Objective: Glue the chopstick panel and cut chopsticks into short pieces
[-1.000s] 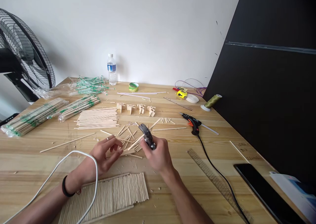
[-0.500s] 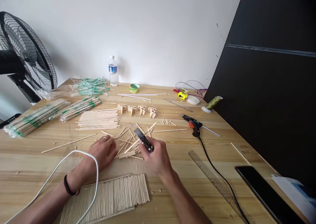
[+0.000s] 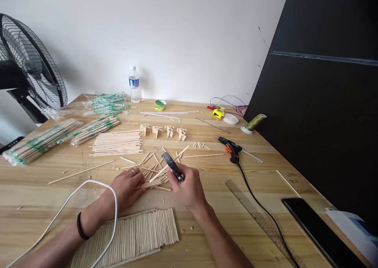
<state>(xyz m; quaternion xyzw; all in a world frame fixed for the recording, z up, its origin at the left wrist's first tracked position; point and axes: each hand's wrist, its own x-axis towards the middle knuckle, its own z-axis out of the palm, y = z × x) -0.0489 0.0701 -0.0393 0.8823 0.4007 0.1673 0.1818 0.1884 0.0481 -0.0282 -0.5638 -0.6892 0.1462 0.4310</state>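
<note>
My right hand [image 3: 189, 187] is closed around dark hand pliers [image 3: 173, 166], their head pointing up and left. A longer wooden stick [image 3: 183, 151] slants past the pliers' head; whether the jaws touch it I cannot tell. Beneath lies a loose pile of short wooden sticks [image 3: 152, 169]. At the pile's near left edge, my left hand [image 3: 126, 189] has its fingers bent, thumb and fingertips closed on the ends of some short sticks [image 3: 152, 184]. A panel of sticks laid side by side [image 3: 141, 230] lies nearest me, partly under my left forearm.
A white cable [image 3: 115, 209] loops over my left forearm. To the right are a glue gun [image 3: 233, 149], a clear ruler [image 3: 254, 209] and a phone [image 3: 319, 228]. Behind the pile stand small stick assemblies [image 3: 169, 131], long sticks [image 3: 116, 142] and a water bottle [image 3: 134, 84].
My left hand has moved right, from beside the pile to its edge, and its fingertips now meet the short sticks. My right hand with the pliers has barely shifted.
</note>
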